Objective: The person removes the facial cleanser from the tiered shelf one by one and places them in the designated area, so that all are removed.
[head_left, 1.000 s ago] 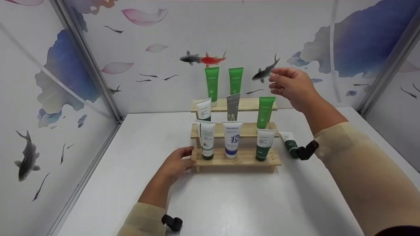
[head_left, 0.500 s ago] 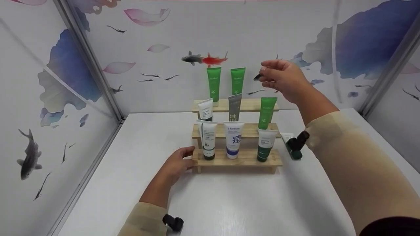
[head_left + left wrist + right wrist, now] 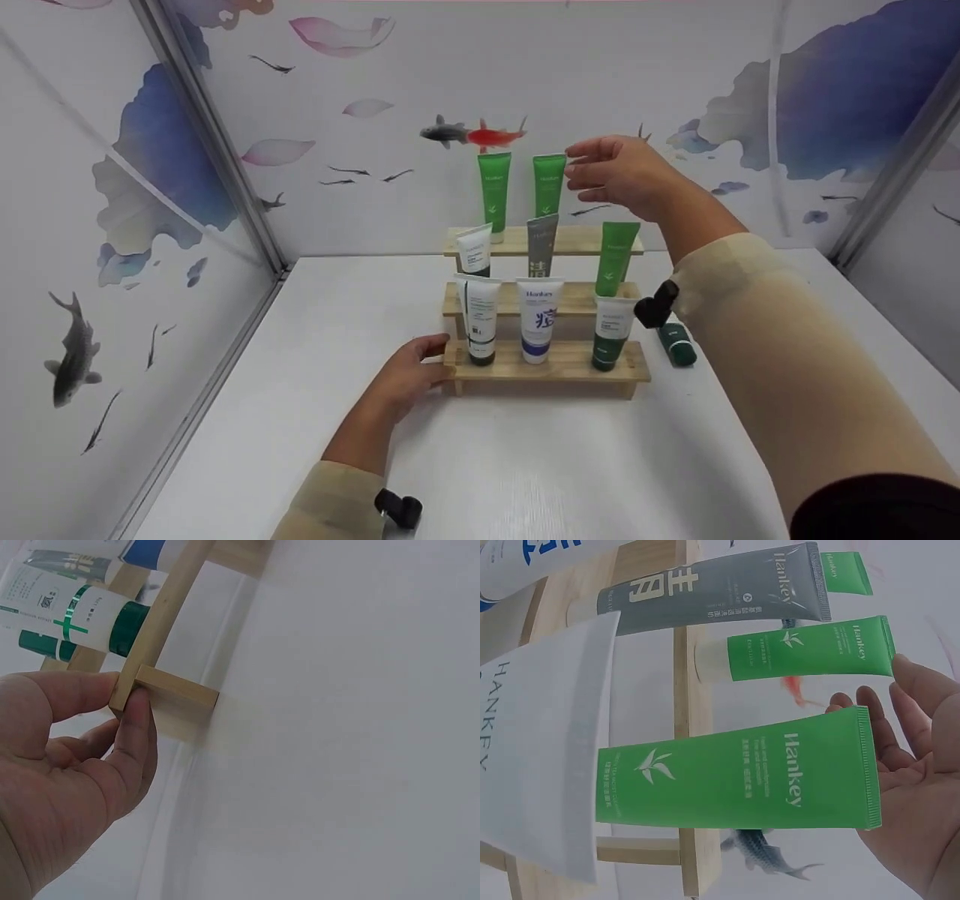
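A three-step wooden rack [image 3: 570,367] holds several squeeze tubes standing on their caps. My left hand [image 3: 401,375] pinches the left end of its lowest step; the left wrist view shows thumb and fingers on the wood [image 3: 161,622]. My right hand [image 3: 626,176], fingers spread and apart, is beside the right-hand green tube [image 3: 549,184] on the top step. In the right wrist view the thumb is at that tube's [image 3: 810,649] crimped end; whether they touch I cannot tell. Another green tube [image 3: 493,191] stands left of it.
The middle step carries a white tube [image 3: 474,249], a grey tube [image 3: 541,244] and a green tube [image 3: 619,255]. Several white tubes stand in front, one with blue print [image 3: 537,319]. A dark green-and-white tube [image 3: 678,346] lies right of the rack, partly behind my sleeve.
My right hand has moved left through the air, from right of the rack to the right-hand green tube on top. My left hand has kept its hold on the rack.
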Available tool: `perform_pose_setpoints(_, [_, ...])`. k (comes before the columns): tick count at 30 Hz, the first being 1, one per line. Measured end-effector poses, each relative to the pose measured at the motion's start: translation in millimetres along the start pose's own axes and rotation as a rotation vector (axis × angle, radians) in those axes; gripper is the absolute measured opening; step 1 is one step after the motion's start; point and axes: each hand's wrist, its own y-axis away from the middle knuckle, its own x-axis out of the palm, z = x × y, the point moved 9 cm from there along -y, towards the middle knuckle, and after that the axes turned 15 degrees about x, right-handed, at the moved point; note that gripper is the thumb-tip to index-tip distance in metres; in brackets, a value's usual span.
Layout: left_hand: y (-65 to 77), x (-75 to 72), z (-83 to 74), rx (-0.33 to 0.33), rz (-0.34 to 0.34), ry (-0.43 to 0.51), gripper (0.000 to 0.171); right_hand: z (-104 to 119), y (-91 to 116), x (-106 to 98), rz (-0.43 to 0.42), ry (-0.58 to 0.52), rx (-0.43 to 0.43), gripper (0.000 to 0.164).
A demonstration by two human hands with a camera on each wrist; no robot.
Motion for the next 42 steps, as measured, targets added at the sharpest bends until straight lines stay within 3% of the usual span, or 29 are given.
perform_pose_setpoints(10, [-0.5, 2.8, -1.8, -0.013, 0.013, -0.014, 0.063, -2.4, -6.2, 6.4, -0.006, 0.078, 0.046, 0.035])
perform_pose_setpoints(21, [-1.1, -0.8, 0.1, 0.012, 0.002, -0.027, 0.063, -4.6, -2.3, -13.5, -0.083, 0.096, 0.007, 0.034])
perform_pose_setpoints(28, [0.1, 0.4, 0.6, 0.005, 0.001, -0.004, 0.063, -21.7, 3.0, -43.6, -0.089, -0.034, -0.053, 0.035])
perform_pose_setpoints(35, [-1.4, 1.0, -0.2, 0.007, 0.008, 0.010, 0.064, -49.9, 16.8, -79.2, -0.083, -0.294, -0.165, 0.037])
perform_pose_setpoints(42, [0.1, -1.8, -0.8, -0.009, 0.000, -0.007, 0.063, -87.5, 29.1, -109.9, -0.138, -0.414, -0.133, 0.049])
